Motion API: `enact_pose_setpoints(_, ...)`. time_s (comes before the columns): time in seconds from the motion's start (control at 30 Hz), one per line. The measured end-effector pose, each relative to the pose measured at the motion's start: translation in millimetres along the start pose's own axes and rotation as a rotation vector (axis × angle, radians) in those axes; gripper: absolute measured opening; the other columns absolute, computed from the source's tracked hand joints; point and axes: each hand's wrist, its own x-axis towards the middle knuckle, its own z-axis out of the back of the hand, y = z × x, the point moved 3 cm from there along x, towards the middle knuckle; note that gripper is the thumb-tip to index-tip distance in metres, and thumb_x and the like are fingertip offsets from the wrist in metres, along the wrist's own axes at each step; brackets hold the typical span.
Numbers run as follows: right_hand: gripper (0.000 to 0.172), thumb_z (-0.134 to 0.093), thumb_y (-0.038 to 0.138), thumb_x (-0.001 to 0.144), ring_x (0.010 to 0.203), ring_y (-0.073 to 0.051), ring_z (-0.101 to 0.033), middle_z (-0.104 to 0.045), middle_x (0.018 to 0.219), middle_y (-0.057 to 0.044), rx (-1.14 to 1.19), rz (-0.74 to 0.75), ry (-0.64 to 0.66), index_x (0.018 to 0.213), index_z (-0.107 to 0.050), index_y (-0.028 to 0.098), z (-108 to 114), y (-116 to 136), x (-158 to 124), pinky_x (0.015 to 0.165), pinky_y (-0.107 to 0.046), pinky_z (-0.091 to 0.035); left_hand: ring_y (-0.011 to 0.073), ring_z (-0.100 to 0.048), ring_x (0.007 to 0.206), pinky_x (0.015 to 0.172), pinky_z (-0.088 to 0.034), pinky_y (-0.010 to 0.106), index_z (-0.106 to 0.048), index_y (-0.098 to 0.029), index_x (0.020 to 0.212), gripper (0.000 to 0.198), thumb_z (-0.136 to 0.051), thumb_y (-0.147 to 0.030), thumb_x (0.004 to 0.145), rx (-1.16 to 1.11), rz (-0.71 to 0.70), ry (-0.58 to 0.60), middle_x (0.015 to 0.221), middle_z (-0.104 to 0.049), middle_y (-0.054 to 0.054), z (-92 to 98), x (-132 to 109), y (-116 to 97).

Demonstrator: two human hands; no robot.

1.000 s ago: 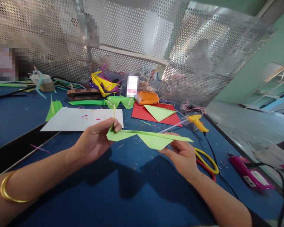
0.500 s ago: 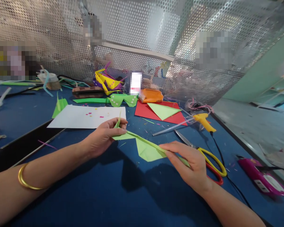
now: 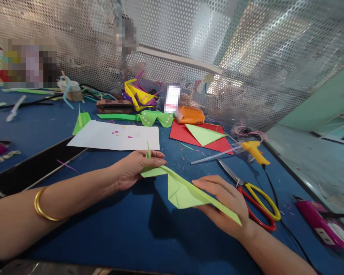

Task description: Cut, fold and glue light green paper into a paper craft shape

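Observation:
A folded light green paper (image 3: pixel 186 191) is held up between both hands over the blue table (image 3: pixel 109 236). My left hand (image 3: pixel 140 168) pinches its left end, where a thin pointed strip stands up by the fingers. My right hand (image 3: pixel 223 198) holds the right part, with fingers above and below it and the long narrow end lying across the palm. Scissors (image 3: pixel 253 194) with red and yellow handles lie just beyond my right hand. A white sheet (image 3: pixel 117 137) with small pink pieces lies behind my left hand.
Green paper glasses (image 3: pixel 156 118), a red sheet (image 3: pixel 177 131) with a light green triangle (image 3: pixel 203 134), and an orange case (image 3: pixel 190 114) are farther back. At the right are a yellow glue gun (image 3: pixel 256 151) and a magenta power strip (image 3: pixel 323 223). A perforated screen (image 3: pixel 172 38) stands behind.
My right hand has turned and its grip has opened up, showing more of the paper's right end. The paper hangs slightly lower. The whole view has shifted a little.

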Motion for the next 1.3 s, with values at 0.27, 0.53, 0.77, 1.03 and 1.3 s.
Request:
enact_pose_setpoints(0.27, 0.035, -0.057, 0.011, 0.086, 0.082, -0.02, -0.068, -0.071, 0.095, -0.011, -0.013, 0.145, -0.003, 0.119, -0.063, 0.018, 2.1, 14.6, -2.0, 0.067, -0.034, -0.057, 0.0158, -0.068, 0.066, 0.061, -0.054, 0.026, -0.067, -0.015, 0.089, 0.032, -0.083, -0.014, 0.06, 0.025, 0.072, 0.056, 0.079, -0.074, 0.006, -8.0, -1.4, 9.7)
enact_pose_setpoints(0.53, 0.029, -0.057, 0.007, 0.086, 0.084, -0.019, -0.068, -0.072, 0.095, -0.012, -0.003, 0.188, 0.009, 0.113, -0.064, 0.013, -0.4, 18.1, -2.5, 0.068, -0.033, -0.057, 0.0142, -0.067, 0.066, 0.062, -0.053, 0.025, -0.068, -0.015, 0.089, 0.034, -0.083, -0.015, 0.059, 0.043, 0.076, 0.081, 0.08, -0.073, 0.005, -5.8, 0.5, 10.2)
enact_pose_setpoints(0.77, 0.028, -0.055, 0.009, 0.088, 0.083, -0.018, -0.069, -0.073, 0.095, -0.011, 0.016, 0.159, 0.005, 0.114, -0.064, 0.015, 1.3, 18.4, -1.0, 0.068, -0.032, -0.057, 0.0167, -0.067, 0.068, 0.06, -0.054, 0.028, -0.069, -0.016, 0.09, 0.036, -0.083, -0.016, 0.058, 0.07, 0.09, 0.074, 0.082, -0.073, 0.006, -6.4, 0.1, 10.6)
enact_pose_setpoints(1.03, 0.026, -0.058, 0.006, 0.084, 0.081, -0.017, -0.07, -0.075, 0.094, -0.011, -0.008, 0.175, -0.034, 0.108, -0.066, 0.012, 1.3, 19.3, 0.6, 0.072, -0.033, -0.058, 0.0201, -0.069, 0.08, 0.076, -0.055, 0.034, -0.066, -0.014, 0.097, 0.041, -0.082, -0.022, 0.06, 0.195, -0.038, 0.076, 0.095, -0.073, 0.009, -6.6, 1.2, 11.7)
enact_pose_setpoints(1.3, 0.022, -0.052, 0.008, 0.089, 0.084, -0.017, -0.07, -0.075, 0.094, -0.012, -0.265, 0.27, 0.075, 0.103, -0.068, 0.007, -7.6, 21.3, -10.1, 0.077, -0.033, -0.055, 0.0218, -0.064, 0.102, 0.093, -0.051, 0.037, -0.071, -0.022, 0.101, 0.024, -0.056, -0.016, 0.083, 0.972, -1.028, -0.155, 0.107, -0.07, 0.006, -7.8, -25.6, -6.2)
